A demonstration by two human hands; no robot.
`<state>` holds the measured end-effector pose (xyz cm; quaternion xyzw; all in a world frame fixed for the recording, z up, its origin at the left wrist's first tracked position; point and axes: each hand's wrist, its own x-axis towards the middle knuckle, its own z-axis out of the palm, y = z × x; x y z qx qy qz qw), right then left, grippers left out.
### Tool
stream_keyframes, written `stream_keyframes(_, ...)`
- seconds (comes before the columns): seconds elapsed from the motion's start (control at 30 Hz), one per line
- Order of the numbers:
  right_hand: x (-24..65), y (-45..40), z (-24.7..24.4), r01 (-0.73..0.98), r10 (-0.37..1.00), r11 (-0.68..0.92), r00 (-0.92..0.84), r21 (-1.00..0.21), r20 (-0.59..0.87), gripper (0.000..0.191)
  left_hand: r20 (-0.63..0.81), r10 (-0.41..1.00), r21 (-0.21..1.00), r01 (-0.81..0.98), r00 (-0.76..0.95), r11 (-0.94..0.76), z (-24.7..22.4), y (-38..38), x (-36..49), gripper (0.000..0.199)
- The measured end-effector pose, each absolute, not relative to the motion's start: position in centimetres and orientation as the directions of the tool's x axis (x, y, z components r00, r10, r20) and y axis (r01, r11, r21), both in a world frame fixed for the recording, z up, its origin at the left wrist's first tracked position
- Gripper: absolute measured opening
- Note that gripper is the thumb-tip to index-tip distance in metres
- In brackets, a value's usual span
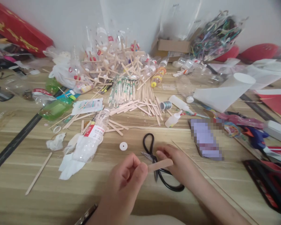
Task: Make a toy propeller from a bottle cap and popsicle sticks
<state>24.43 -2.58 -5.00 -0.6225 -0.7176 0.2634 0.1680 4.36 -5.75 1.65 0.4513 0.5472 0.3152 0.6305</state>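
My left hand (128, 181) is closed, pinching a flat wooden craft stick (161, 164) between thumb and fingers. The stick's rounded free end points right, in front of my right hand (175, 161). That right hand reaches in over the table with its fingers loosely apart, and nothing shows in them. Right beside its fingers, partly behind the stick, lie black-handled scissors (154, 158) with their blades spread; contact with the fingers is unclear. A small white disc (123, 146) with a hole in its centre lies on the table beyond my left hand.
A plastic bottle (93, 136) on white tissue lies left of centre, near a loose craft stick (38, 174). Farther back is a heap of wooden sticks (128, 67) and bottles. Glue bottles (173, 119), a thread spool (165, 105) and a phone (206, 139) lie to the right.
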Motion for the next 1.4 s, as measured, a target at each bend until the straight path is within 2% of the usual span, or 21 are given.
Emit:
stream_keyframes(0.13, 27.5, -3.0, -5.0, 0.943, 1.0, 0.022, -0.016, -0.331, 0.022, 0.031, -0.406, 0.888, 0.909, -0.009, 0.215, 0.417, 0.1, -5.6, 4.2, 0.051)
stream_keyframes(0.23, 29.8, -3.4, -5.4, 0.987, 0.997, -0.051, 0.059, -0.153, 0.05, 0.022, -0.456, 0.855, 0.847, -0.175, 0.247, 0.503, -0.6, -5.5, 4.3, 0.043)
stream_keyframes(0.33, 30.8, -3.8, -6.0, 0.998, 0.999, -0.048, 0.049, -0.047, 0.022, 0.015, -0.478, 0.809, 0.771, -0.278, 0.342, 0.573, -0.7, -5.4, 4.5, 0.041)
stream_keyframes(0.5, 30.5, -3.9, -6.4, 0.997, 1.0, -0.016, 0.016, 0.074, -0.002, 0.024, -0.484, 0.772, 0.731, -0.294, 0.412, 0.615, -0.7, -5.5, 4.6, 0.038)
stream_keyframes(0.63, 30.6, -4.0, -6.5, 0.997, 0.999, -0.016, 0.02, 0.079, -0.043, 0.018, -0.532, 0.754, 0.702, -0.297, 0.386, 0.647, -0.9, -5.5, 4.5, 0.035)
stream_keyframes(0.8, 31.7, -3.6, -6.6, 1.0, 0.99, -0.02, 0.019, -0.007, -0.137, 0.008, -0.548, 0.744, 0.72, -0.238, 0.382, 0.652, -0.8, -5.7, 4.5, 0.039)
stream_keyframes(0.97, 31.7, -2.8, -7.1, 1.0, 0.985, -0.021, 0.019, -0.008, -0.173, 0.015, -0.57, 0.75, 0.744, -0.175, 0.336, 0.644, -0.5, -5.8, 4.7, 0.049)
stream_keyframes(1.07, 31.2, -3.1, -7.4, 0.999, 0.992, -0.001, 0.008, 0.054, -0.125, 0.017, -0.568, 0.754, 0.751, -0.167, 0.33, 0.639, -0.3, -5.9, 4.7, 0.052)
stream_keyframes(1.2, 31.1, -4.0, -7.4, 0.992, 0.997, 0.073, -0.071, 0.105, -0.025, 0.019, -0.558, 0.76, 0.76, -0.161, 0.334, 0.63, -0.2, -6.0, 4.5, 0.042)
stream_keyframes(1.3, 31.4, -4.4, -6.7, 0.983, 0.986, 0.158, -0.162, 0.094, 0.03, 0.018, -0.557, 0.761, 0.778, -0.113, 0.333, 0.618, -0.2, -6.1, 4.4, 0.032)
stream_keyframes(1.4, 30.9, -4.6, -5.4, 0.969, 0.95, 0.246, -0.248, 0.038, 0.189, 0.02, -0.522, 0.8, 0.832, -0.033, 0.295, 0.555, -0.2, -6.0, 4.3, 0.029)
